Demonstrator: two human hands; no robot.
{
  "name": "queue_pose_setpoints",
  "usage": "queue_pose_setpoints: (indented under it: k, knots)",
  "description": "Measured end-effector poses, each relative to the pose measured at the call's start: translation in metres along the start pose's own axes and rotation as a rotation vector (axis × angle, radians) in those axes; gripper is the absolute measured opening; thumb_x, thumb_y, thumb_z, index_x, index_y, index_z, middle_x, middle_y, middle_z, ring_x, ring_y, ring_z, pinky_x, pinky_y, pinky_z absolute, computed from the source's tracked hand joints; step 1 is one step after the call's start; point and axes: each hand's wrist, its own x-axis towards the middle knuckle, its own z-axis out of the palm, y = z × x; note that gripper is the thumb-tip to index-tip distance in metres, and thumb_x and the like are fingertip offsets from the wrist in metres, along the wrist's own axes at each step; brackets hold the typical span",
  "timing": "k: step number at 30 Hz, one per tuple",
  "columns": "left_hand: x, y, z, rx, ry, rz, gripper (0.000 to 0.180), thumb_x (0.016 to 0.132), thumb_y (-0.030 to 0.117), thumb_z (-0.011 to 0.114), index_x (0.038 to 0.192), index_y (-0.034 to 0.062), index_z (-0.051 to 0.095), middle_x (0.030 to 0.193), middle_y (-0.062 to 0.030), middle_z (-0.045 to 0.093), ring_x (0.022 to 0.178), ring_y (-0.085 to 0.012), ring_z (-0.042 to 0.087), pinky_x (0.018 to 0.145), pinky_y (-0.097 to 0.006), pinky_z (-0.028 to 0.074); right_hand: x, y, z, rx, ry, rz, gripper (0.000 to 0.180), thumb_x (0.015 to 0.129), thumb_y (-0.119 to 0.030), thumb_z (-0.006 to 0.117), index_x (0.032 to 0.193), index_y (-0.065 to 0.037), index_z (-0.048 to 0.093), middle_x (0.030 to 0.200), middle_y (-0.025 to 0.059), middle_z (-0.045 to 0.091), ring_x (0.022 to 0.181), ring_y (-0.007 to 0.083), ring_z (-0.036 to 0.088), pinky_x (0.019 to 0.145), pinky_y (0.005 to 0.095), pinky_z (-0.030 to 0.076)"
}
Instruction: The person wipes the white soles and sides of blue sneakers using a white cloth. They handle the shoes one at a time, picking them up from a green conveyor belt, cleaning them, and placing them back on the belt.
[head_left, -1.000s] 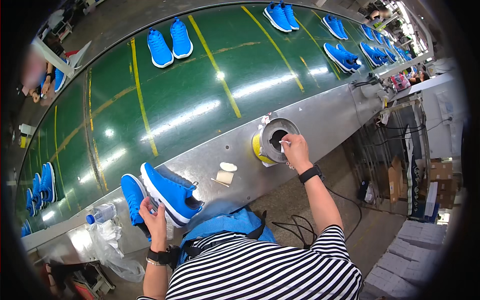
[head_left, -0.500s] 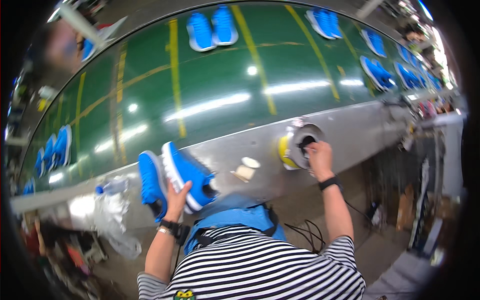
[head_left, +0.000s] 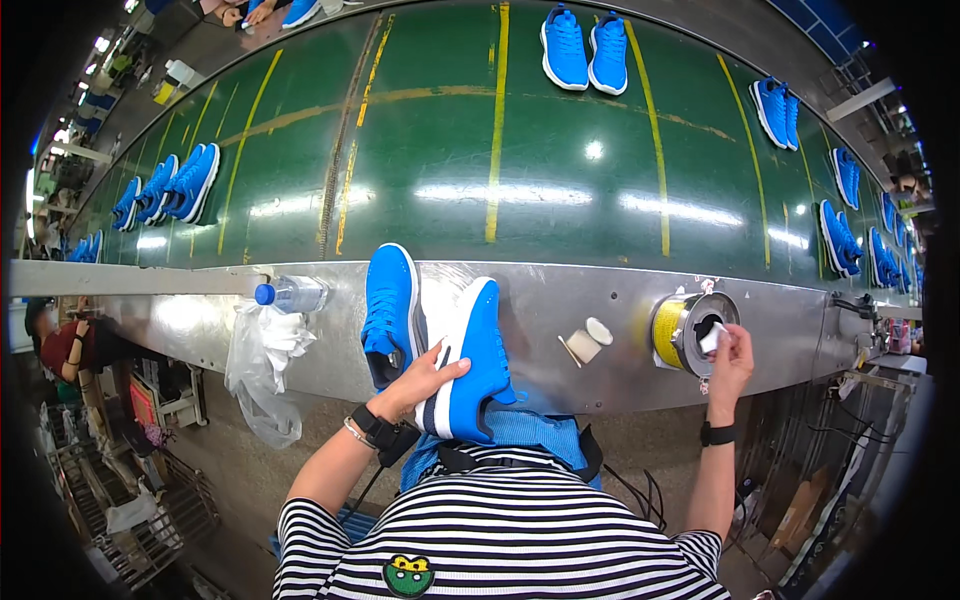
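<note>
My left hand [head_left: 420, 383] is closed on a blue sneaker [head_left: 478, 350], its white sole tilted up toward the left and its heel near my waist. Touching or close beside it is a second blue sneaker [head_left: 390, 295], laces up, toe pointing toward the belt. Between the fingers of my right hand [head_left: 734, 362] is a small white wad [head_left: 714, 338], perhaps cloth or tissue. That hand is at the dark mouth of a round metal container [head_left: 690, 340] with a yellow side.
Pairs of blue sneakers [head_left: 585, 52] stand on a green conveyor belt [head_left: 430, 150] with yellow lines. On the metal ledge [head_left: 560, 300] are a white oval disc [head_left: 598, 331], a beige pad [head_left: 582, 347], a blue-capped bottle [head_left: 292, 294] and a plastic bag [head_left: 265, 370]. Other people's hands [head_left: 250, 14] show far left.
The view has shifted, and the belt's shoes sit farther right. My right hand's fingers, earlier in the container's opening, now show the white wad at its mouth. My left hand keeps the sneaker.
</note>
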Motion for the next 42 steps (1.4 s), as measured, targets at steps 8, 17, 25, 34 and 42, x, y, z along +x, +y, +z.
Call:
queue_pose_setpoints:
  k: [8,17,25,34,42]
  knots:
    - [-0.002,0.001,0.009,0.096,-0.004,0.078,0.089,0.079,0.034,0.062,0.136,-0.0046,0.006,0.131,-0.0207,0.034,0.119,-0.023,0.037,0.098,-0.029,0.031,-0.067,-0.076,0.172,0.554,-0.665,0.335,0.02,0.084,-0.004,0.052,0.102,0.002,0.057,0.09,0.0084,0.061,0.077,0.0115,0.059,0.066,0.0229,0.05]
    - [0.007,-0.028,0.006,0.211,0.017,0.12,0.087,0.078,0.04,0.061,0.138,0.0042,0.009,0.126,-0.0267,0.039,0.116,-0.033,0.042,0.097,-0.033,0.032,-0.073,-0.075,0.259,-0.034,-0.686,-0.116,0.005,0.073,-0.006,0.059,0.075,-0.002,0.061,0.074,0.0144,0.053,0.064,0.0278,0.055,0.058,0.0341,0.044]
    - [0.002,-0.009,0.009,0.246,0.04,0.117,0.085,0.078,0.037,0.061,0.137,0.0025,0.01,0.125,-0.0274,0.04,0.117,-0.0329,0.041,0.096,-0.036,0.033,-0.07,-0.069,0.262,0.01,-0.676,0.019,0.004,0.073,-0.006,0.06,0.073,-0.002,0.06,0.074,0.0128,0.054,0.065,0.0247,0.056,0.056,0.0322,0.044]
    - [0.003,-0.016,0.012,0.247,0.047,0.166,0.082,0.079,0.034,0.06,0.137,0.0028,0.011,0.12,-0.0279,0.044,0.111,-0.0349,0.046,0.093,-0.037,0.035,-0.084,-0.067,0.26,0.043,-0.595,0.028,0.007,0.073,-0.009,0.063,0.073,-0.002,0.06,0.069,0.0081,0.054,0.058,0.0159,0.052,0.053,0.0271,0.041]
    - [0.005,-0.022,0.013,0.252,0.049,0.16,0.083,0.078,0.033,0.061,0.137,0.0025,0.011,0.117,-0.0284,0.046,0.108,-0.0352,0.047,0.092,-0.036,0.036,-0.101,-0.067,0.254,0.056,-0.576,-0.016,0.008,0.069,-0.006,0.064,0.067,-0.004,0.056,0.071,0.0099,0.047,0.072,0.025,0.048,0.064,0.0334,0.039]
